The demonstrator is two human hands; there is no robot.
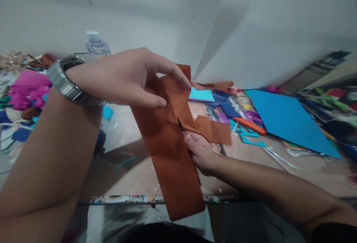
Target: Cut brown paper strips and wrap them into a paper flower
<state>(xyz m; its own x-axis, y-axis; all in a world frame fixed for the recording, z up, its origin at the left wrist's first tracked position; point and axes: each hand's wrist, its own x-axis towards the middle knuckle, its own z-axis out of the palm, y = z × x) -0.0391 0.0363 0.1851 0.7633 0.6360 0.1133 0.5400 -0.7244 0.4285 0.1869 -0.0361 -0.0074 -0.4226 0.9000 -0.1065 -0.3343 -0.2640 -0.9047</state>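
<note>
Plain rust-brown sheet (pixel 178 176) beneath the left hand (pixel 139 75); dark-bladed scissors (pixel 180 125) in the right hand (pixel 202 152). Right of the right hand: uniform bright-blue sheet (pixel 290 118), orange tool handle (pixel 249 125). Left of the left hand: magenta paper (pixel 29 83), white bottle cap (pixel 93 35), silver-grey watch (pixel 73 84) with segmented banding.

I am wearing a broad silver band (pixel 73 83) of shiny metal links on my left wrist, and a plain black sleeve (pixel 333 232) is ending near my right elbow.
</note>
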